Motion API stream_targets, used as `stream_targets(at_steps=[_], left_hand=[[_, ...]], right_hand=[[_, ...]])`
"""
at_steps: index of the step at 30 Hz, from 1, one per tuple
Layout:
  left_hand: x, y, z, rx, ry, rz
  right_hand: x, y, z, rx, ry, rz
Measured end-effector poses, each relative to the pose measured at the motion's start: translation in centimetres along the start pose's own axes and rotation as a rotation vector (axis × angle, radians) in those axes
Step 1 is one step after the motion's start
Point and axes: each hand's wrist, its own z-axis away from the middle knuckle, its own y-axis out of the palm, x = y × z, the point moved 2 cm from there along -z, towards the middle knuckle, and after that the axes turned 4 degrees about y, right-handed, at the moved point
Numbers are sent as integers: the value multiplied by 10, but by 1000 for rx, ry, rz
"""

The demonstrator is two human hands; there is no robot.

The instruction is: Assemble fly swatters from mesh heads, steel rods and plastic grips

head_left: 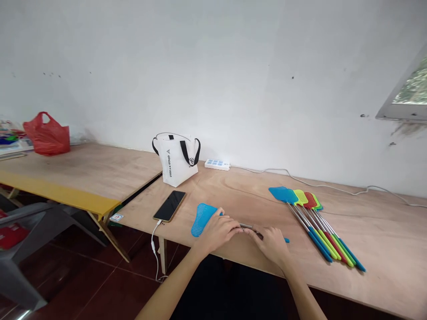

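A blue fly swatter [202,218] lies crosswise near the table's front edge, its perforated head to the left. Fingers of my left hand [218,231] are wrapped round it just beside the head. Farther right, my right hand [271,244] grips the same swatter, and the blue tip of its handle sticks out past the fingers. Between the two hands a short stretch of metal shaft shows. To the right, several fly swatters [310,222] in blue, yellow-green, red and green lie side by side with their heads toward the wall.
A phone [170,206] with a white charging cable [153,244] lies left of my hands. Behind it stand a white bag [176,162] with black handles and a power strip [217,164]. A red plastic bag [48,135] sits on the left-hand table [83,171].
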Motion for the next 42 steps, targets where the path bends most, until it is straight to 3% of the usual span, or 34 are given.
stream_targets(at_steps=[5, 9, 15, 20, 23, 27, 33, 42], left_hand=[[18, 28, 1, 93, -112, 180], [17, 30, 1, 95, -141, 184], [18, 26, 3, 52, -107, 170], [28, 18, 7, -32, -40, 95], [43, 11, 12, -48, -96, 70], [71, 5, 24, -15, -242, 171], [102, -2, 41, -44, -344, 243], [97, -20, 46, 147, -366, 294]], right_hand=[[-6, 20, -3, 83, 48, 144], [-6, 23, -2, 79, 49, 178], [-6, 21, -1, -8, 40, 135], [-1, 19, -3, -122, -137, 16], [-3, 22, -4, -148, -160, 26], [-8, 24, -5, -165, -111, 52], [-13, 19, -5, -141, -44, 68], [-70, 4, -1, -107, 140, 23]])
